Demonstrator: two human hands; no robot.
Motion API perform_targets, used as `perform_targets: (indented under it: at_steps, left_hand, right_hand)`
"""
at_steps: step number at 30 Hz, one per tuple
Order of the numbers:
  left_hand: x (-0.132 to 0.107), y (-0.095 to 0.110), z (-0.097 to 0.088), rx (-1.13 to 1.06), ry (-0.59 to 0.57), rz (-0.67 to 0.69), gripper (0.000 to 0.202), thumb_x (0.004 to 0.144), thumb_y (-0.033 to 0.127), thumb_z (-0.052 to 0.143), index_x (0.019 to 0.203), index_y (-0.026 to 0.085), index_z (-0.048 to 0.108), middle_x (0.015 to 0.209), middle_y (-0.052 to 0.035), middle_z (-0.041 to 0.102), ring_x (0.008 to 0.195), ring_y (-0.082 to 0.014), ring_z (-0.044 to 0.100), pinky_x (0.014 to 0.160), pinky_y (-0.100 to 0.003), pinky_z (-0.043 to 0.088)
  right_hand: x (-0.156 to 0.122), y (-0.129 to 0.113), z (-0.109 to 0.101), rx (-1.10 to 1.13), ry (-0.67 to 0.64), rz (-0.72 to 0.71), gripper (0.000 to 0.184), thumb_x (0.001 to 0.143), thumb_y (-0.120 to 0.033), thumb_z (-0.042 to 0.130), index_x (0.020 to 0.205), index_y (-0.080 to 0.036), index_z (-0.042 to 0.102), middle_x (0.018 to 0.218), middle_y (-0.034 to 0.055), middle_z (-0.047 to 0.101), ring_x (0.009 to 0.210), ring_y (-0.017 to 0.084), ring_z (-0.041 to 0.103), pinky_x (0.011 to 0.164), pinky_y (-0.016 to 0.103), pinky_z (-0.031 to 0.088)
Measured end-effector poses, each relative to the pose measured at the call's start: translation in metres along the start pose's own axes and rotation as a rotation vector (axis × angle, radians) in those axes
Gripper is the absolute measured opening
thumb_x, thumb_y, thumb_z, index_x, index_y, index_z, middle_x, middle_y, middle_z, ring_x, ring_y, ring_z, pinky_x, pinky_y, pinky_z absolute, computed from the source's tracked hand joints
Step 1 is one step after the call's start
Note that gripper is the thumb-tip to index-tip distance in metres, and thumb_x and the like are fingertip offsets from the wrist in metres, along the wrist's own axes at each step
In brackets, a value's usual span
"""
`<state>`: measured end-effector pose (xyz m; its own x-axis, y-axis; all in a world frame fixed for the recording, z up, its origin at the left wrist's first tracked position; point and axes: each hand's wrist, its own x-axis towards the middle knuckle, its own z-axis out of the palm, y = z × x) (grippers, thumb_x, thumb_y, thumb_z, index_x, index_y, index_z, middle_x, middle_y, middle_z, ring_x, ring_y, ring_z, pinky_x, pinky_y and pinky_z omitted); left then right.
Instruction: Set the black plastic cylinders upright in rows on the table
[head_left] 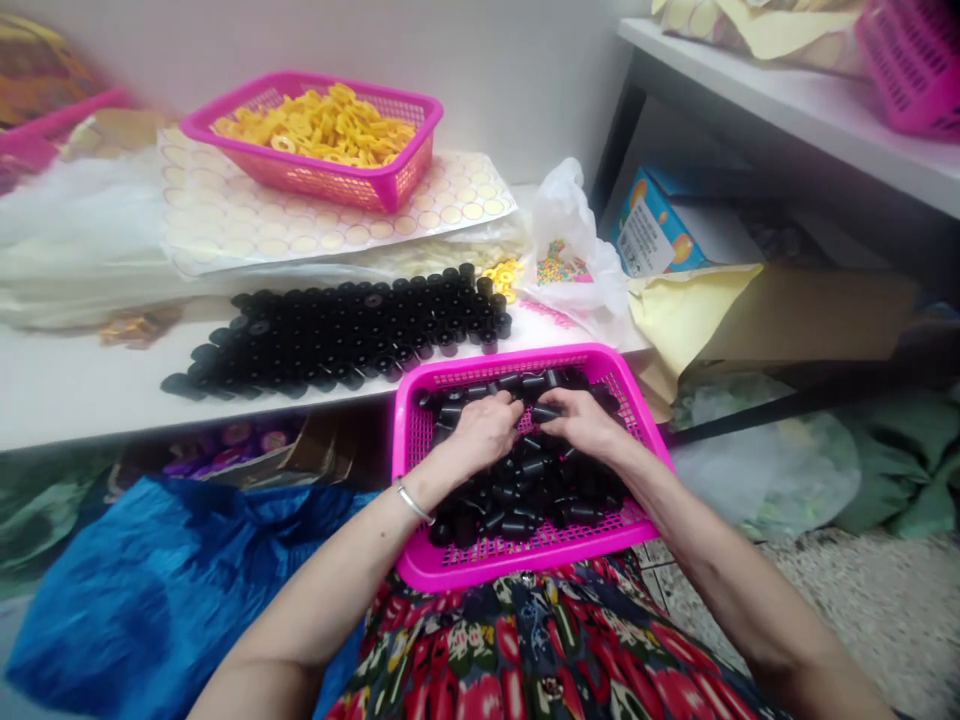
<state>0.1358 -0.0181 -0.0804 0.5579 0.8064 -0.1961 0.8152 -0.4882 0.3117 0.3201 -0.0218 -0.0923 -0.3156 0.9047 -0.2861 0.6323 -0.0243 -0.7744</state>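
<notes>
A pink plastic basket (416,577) full of loose black cylindrical plastic pieces (532,468) rests against my lap at the table's edge. Both hands are inside it. The fingers of my left hand (484,430) are curled together over the pieces, and whatever they hold is hidden. Just to its right, my right hand (581,420) has thumb and fingers closed around a small black cylinder (546,411). Beyond the basket, many similar black cylinders (330,330) stand upright in tight rows on the white tabletop (67,385).
A second pink basket (386,185) holds yellow ring-shaped pieces on a patterned sheet (450,205). A white plastic bag (566,215) with small colourful bits sits beside a few yellow pieces (502,278). Cardboard boxes (810,310) are under the right shelf (750,80); a blue bag (150,590) lies lower left.
</notes>
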Motion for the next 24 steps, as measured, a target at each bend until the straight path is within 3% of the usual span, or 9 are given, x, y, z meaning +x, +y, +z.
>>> perform_targets:
  at_steps: [6,8,12,15,20,24]
  left_hand:
    - [0.006,0.001,0.009,-0.019,0.052,-0.010,0.021,0.077,0.011,0.046,0.094,0.014,0.059,0.094,-0.0103,0.059,0.088,-0.0240,0.057,0.077,-0.036,0.044]
    - [0.002,0.000,0.005,-0.220,0.111,-0.032,0.018,0.074,0.012,0.051,0.091,0.015,0.057,0.087,-0.0073,0.059,0.083,-0.0222,0.056,0.076,-0.036,0.044]
    - [-0.014,0.007,-0.007,-1.077,0.210,-0.085,0.027,0.066,0.014,0.067,0.090,0.016,0.055,0.085,-0.0015,0.059,0.077,-0.0152,0.056,0.071,-0.028,0.046]
    - [-0.027,0.017,-0.016,-1.442,0.265,-0.068,0.032,0.062,0.014,0.074,0.088,0.016,0.056,0.090,-0.0014,0.060,0.081,-0.0125,0.056,0.074,-0.024,0.046]
    - [-0.035,0.027,-0.021,-1.474,0.307,-0.132,0.029,0.058,0.013,0.077,0.083,0.014,0.061,0.082,-0.0003,0.059,0.075,-0.0115,0.055,0.070,-0.024,0.046]
    - [-0.034,0.024,-0.017,-1.293,0.365,-0.074,0.027,0.059,0.013,0.078,0.083,0.014,0.066,0.081,-0.0006,0.059,0.077,-0.0131,0.056,0.072,-0.026,0.045]
  right_hand:
    - [-0.035,0.000,0.000,0.931,0.006,0.057,0.044,0.055,-0.017,0.077,0.094,-0.019,0.055,0.085,-0.0009,0.064,0.067,0.013,0.062,0.061,0.027,0.051]
    - [-0.042,-0.001,0.002,1.029,0.009,0.043,0.044,0.053,-0.015,0.079,0.091,-0.019,0.057,0.089,-0.0006,0.065,0.073,0.013,0.063,0.067,0.027,0.052]
    - [-0.049,-0.006,0.003,0.981,0.096,-0.050,0.038,0.057,-0.011,0.079,0.090,-0.019,0.061,0.090,-0.0016,0.064,0.085,0.012,0.060,0.078,0.025,0.048]
    - [-0.054,-0.015,0.000,0.876,0.110,-0.100,0.035,0.065,-0.013,0.075,0.095,-0.022,0.060,0.090,-0.0017,0.063,0.085,0.013,0.059,0.077,0.027,0.047]
    - [-0.063,-0.033,-0.012,0.486,0.177,-0.273,0.030,0.077,-0.013,0.064,0.105,-0.023,0.060,0.102,0.0028,0.056,0.095,0.017,0.055,0.081,0.031,0.045]
    - [-0.065,-0.039,-0.018,0.265,0.197,-0.379,0.031,0.081,-0.009,0.058,0.110,-0.022,0.060,0.102,0.0042,0.055,0.097,0.017,0.054,0.086,0.033,0.044]
